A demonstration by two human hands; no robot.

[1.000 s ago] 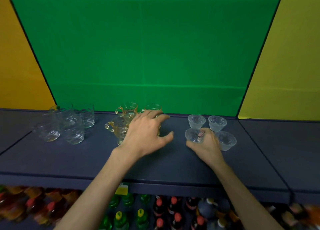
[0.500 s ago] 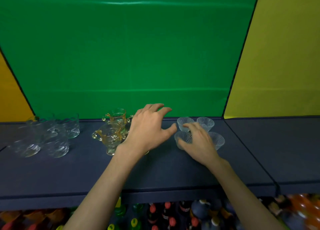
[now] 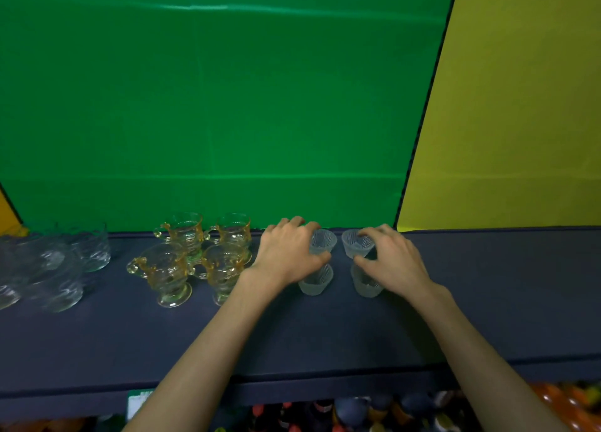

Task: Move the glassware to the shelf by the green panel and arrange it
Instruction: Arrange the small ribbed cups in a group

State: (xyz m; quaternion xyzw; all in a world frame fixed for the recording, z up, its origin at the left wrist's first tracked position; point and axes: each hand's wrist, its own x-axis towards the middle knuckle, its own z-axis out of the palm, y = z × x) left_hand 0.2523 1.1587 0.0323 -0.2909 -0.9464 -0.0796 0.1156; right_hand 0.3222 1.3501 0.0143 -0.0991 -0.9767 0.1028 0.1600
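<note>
Four small ribbed glass bowls stand in a square on the dark shelf (image 3: pixel 325 334) below the green panel (image 3: pixel 211 106). My left hand (image 3: pixel 287 252) curls around the back left bowl (image 3: pixel 325 241), with its thumb above the front left bowl (image 3: pixel 313 283). My right hand (image 3: pixel 392 259) holds the back right bowl (image 3: pixel 354 246) between fingers and thumb, and its palm partly covers the front right bowl (image 3: pixel 366 285). To the left stand several amber-handled glass cups (image 3: pixel 167 272), and beyond them clear glasses (image 3: pixel 87 251).
The yellow panel (image 3: pixel 504 122) begins right of the green one, with bare shelf (image 3: pixel 504 285) below it. Bottles with coloured caps (image 3: pixel 325 415) fill the lower shelf under the front edge.
My left hand left the amber cups and moved right onto the left bowls. My right hand shifted from the front left bowl to the right pair. The bowls now form a neater square.
</note>
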